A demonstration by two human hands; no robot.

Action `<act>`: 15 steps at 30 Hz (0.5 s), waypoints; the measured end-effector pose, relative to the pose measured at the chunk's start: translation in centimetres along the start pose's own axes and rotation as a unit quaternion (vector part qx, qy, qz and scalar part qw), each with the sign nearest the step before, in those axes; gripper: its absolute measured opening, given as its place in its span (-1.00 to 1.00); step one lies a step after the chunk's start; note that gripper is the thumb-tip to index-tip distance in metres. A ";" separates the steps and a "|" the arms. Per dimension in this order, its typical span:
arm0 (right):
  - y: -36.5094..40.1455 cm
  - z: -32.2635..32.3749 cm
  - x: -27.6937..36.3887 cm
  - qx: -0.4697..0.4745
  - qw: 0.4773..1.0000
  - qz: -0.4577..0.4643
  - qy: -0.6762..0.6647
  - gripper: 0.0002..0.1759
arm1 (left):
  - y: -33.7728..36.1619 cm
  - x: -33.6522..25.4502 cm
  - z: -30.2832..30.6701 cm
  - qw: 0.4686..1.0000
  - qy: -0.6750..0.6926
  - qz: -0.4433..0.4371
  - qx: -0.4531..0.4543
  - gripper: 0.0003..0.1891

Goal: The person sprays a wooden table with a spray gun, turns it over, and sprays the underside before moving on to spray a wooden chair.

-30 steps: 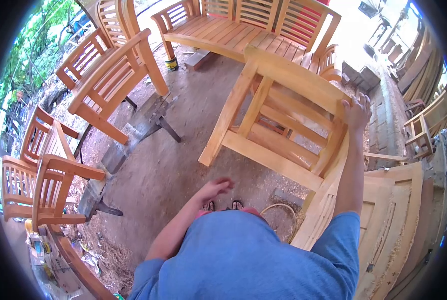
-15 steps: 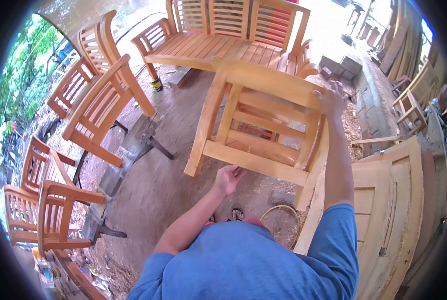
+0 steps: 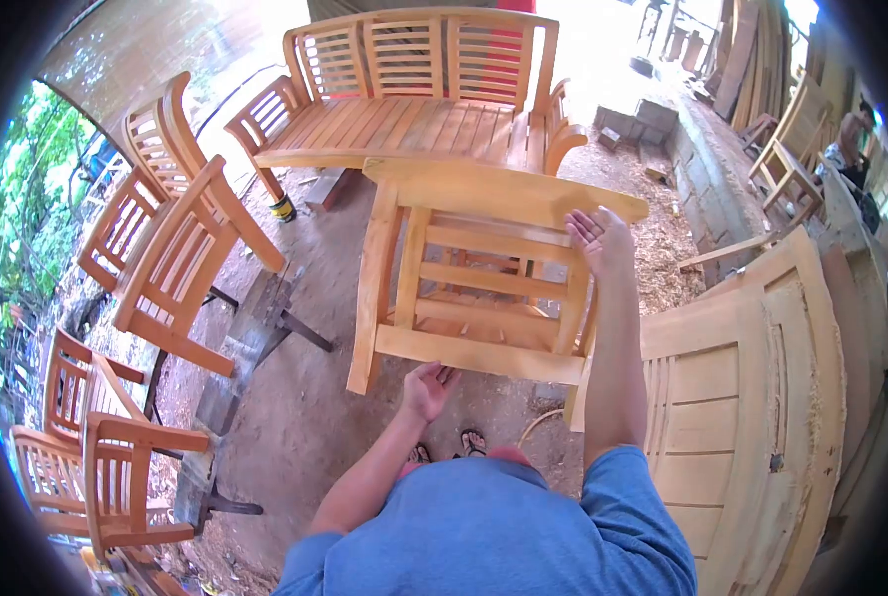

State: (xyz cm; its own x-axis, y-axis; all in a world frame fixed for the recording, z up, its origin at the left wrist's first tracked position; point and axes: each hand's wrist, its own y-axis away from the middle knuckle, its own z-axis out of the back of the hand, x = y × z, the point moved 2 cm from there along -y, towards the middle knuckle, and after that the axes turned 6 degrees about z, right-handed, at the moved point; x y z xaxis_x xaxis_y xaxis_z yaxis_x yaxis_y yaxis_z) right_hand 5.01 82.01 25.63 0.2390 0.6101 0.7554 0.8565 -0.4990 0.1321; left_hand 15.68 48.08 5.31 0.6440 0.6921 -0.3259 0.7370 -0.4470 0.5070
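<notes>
A pale wooden armchair [image 3: 479, 358] stands right in front of me with its slatted side facing me. My right hand [image 3: 600, 241] is raised at the right part of its broad armrest [image 3: 484, 189], palm showing and fingers stretched out. Below the lower side rail, my left hand [image 3: 428, 391] is turned palm up, its fingers loosely bent and the tips right at the rail's lower edge. No tool shows in either hand.
A slatted wooden bench [image 3: 404, 129] stands behind the armchair. Reddish-brown chairs [image 3: 176, 268] line the left side, near a low plank support [image 3: 250, 328]. Carved door panels [image 3: 707, 397] lie at right. Concrete blocks [image 3: 653, 119] and a seated person [image 3: 849, 144] are farther back.
My right hand has come off its hold over the armrest's top edge and now shows an opened palm. The view has shifted, so the armchair appears lower and farther left.
</notes>
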 end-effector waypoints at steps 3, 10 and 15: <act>-0.2 -0.3 -0.8 0.004 0.999 -0.007 -0.041 -0.54 | 0.3 0.3 1.4 1.000 0.006 0.002 0.016 -0.72; 3.0 -1.7 -1.8 -0.031 0.996 0.010 -0.081 -0.41 | 1.6 0.9 3.8 1.000 -0.008 0.027 -0.002 -0.69; 6.0 -2.4 -1.5 -0.100 0.987 0.011 -0.129 -0.20 | 2.5 1.8 5.7 0.998 -0.001 0.065 0.003 -0.69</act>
State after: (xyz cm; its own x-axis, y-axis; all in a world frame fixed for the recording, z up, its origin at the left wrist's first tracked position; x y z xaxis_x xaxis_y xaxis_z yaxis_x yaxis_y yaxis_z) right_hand 8.70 76.62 26.79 0.3877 0.7209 0.5744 0.7487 -0.6098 0.2600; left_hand 19.86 44.94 1.49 0.7349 0.6271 -0.2583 0.6480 -0.5370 0.5401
